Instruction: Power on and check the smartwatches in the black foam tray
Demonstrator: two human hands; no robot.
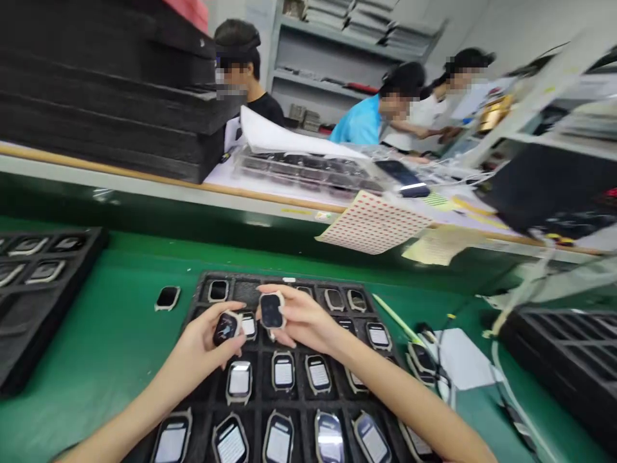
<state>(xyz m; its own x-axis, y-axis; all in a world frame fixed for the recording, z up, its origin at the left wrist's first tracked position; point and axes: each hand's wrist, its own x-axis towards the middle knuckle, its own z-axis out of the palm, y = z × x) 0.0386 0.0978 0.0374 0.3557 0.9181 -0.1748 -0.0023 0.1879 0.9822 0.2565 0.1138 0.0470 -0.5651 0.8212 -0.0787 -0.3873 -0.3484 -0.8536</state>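
Observation:
My left hand (214, 341) is closed around a strapless smartwatch (226, 326) whose dark screen shows a small coloured picture. Beside it, my right hand (299, 315) grips a second smartwatch (272, 311) with a dark face and a light metal frame. Both are held up over a black foam tray (260, 404) divided into compartments. Several watches lie in those compartments, many with lit white screens, such as one watch (283, 372) below my right hand. My hands and forearms hide parts of the tray. A lone watch (168, 298) rests on the green mat, left of the tray.
Another foam tray (72, 283) with watches lies at the left. Black trays (96, 96) are stacked on the shelf ledge. Cables (511, 379), white paper (465, 360) and a black slotted tray (563, 360) are at the right. Several people sit beyond the ledge.

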